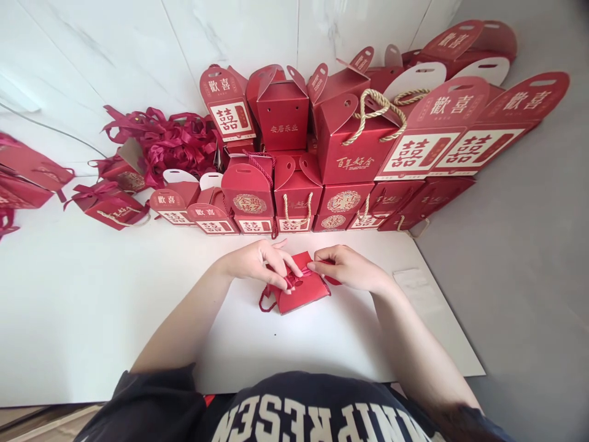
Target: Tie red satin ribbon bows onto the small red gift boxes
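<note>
A small red gift box point(304, 293) lies on the white table point(92, 307) in front of me, with a red ribbon point(292, 280) across its top and a loop of it hanging off the left side. My left hand point(260, 263) rests on the box's top left, fingers pinched on the ribbon. My right hand point(352, 267) sits at the box's right side, fingertips pinched on the other end of the ribbon. Both hands meet over the box's middle.
Stacked red gift boxes point(343, 147) with gold rope handles line the back of the table against the wall. A heap of red ribbons point(161, 141) lies at the back left, with more ribboned boxes point(108, 205) near it. A clear plastic sleeve point(414, 285) lies at the right.
</note>
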Tool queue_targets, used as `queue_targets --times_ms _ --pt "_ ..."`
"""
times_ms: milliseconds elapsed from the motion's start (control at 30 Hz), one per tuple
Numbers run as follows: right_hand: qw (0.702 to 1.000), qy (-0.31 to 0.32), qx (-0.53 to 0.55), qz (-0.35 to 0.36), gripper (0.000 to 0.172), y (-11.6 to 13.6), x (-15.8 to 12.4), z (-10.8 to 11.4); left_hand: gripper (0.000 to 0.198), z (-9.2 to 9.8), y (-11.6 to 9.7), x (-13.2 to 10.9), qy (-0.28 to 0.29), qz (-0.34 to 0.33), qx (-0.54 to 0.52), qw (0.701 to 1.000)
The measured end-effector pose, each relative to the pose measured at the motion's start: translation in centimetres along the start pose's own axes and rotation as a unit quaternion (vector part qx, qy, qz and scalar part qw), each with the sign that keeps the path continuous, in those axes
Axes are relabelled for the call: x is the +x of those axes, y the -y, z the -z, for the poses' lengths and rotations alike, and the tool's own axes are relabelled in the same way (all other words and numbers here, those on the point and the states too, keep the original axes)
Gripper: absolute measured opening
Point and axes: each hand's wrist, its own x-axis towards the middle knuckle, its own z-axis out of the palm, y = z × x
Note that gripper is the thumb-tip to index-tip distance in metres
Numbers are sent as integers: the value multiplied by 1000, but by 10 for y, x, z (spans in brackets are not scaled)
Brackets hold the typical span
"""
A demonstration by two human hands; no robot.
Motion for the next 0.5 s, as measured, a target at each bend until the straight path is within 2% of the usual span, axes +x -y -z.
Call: queue_targets --times_ms 100,167,333,500 --pt "999 23 26 6 42 -2 0 3 18 -8 5 6 -99 13 1 995" --pt "999 28 38 7 43 -5 0 5 20 -12 5 8 -128 19 16 991" --pt "994 73 71 36 41 -11 -1 16 18 -11 0 10 -117 46 51 991" --pt "987 87 125 52 34 -18 -3 24 24 -10 1 8 -130 65 47 988"
